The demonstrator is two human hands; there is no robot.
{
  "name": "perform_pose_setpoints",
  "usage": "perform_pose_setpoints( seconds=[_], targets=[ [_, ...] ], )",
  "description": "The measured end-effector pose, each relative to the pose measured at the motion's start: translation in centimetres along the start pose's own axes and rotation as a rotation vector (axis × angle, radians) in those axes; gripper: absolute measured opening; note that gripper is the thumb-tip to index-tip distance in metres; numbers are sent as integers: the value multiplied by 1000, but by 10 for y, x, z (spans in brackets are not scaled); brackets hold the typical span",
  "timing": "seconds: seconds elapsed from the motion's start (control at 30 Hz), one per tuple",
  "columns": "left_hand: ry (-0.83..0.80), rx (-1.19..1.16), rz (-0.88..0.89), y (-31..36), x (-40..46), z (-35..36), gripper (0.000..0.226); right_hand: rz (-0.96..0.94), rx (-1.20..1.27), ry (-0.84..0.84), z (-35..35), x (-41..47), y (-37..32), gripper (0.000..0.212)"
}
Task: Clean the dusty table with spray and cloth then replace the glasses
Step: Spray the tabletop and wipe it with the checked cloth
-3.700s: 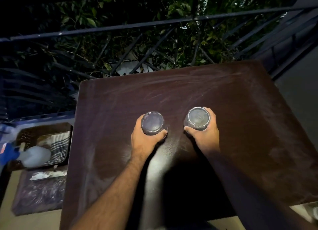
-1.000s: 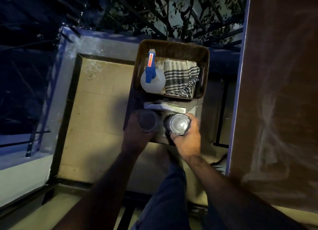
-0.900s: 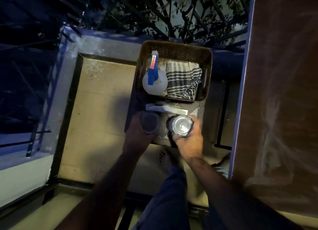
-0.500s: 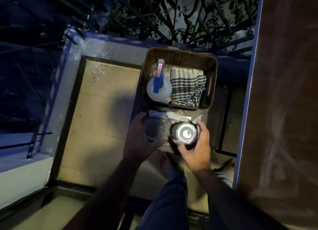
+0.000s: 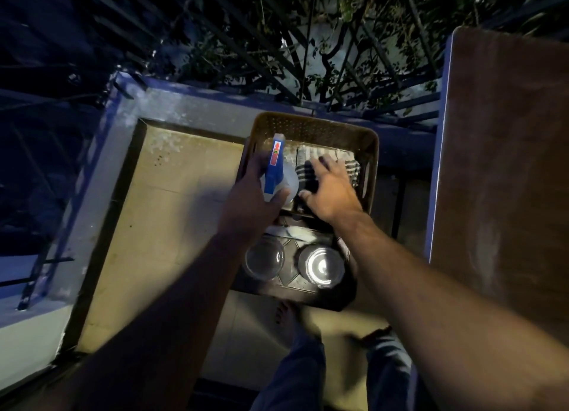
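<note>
spray and cloth being fetched from basket

both glasses, left (image 5: pixel 264 259) and right (image 5: pixel 321 267), are parked on the low stool (image 5: pixel 308 298), apart from the hands. the left hand (image 5: pixel 251 199) is curled round the spray bottle (image 5: pixel 275 172) inside the basket (image 5: pixel 312 127). the right hand (image 5: pixel 331 189) is laid over the striped cloth (image 5: pixel 351 167), fingers spread, not yet closed. the dusty table (image 5: pixel 505 164) stands at right, uncleaned. next judged: cloth to be gathered, both items lifted clear and carried to the table.
</note>
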State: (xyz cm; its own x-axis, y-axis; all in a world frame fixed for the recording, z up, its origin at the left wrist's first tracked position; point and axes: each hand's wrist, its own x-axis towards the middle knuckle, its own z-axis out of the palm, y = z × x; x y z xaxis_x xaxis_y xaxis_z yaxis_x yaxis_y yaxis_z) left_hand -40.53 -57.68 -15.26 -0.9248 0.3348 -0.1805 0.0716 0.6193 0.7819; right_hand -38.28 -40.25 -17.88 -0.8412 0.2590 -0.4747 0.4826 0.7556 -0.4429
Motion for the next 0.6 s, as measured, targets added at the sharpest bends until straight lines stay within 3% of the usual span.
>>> perform_pose_setpoints(
  seconds=[0.13, 0.27, 0.5, 0.6],
  targets=[
    [12, -90, -38, -3, 14, 5, 68, 103, -150, -246, 15, 18, -1, 103],
    [10, -131, -13, -5, 24, 14, 67, 143, -152, -346, 24, 27, 1, 118],
    [82, -237, -43, 6, 24, 21, 41, 158, -36, -223, 31, 37, 1, 101],
    [82, -293, -67, 13, 20, 16, 21, 134, 175, -59, 21, 34, 10, 78]
  ],
)
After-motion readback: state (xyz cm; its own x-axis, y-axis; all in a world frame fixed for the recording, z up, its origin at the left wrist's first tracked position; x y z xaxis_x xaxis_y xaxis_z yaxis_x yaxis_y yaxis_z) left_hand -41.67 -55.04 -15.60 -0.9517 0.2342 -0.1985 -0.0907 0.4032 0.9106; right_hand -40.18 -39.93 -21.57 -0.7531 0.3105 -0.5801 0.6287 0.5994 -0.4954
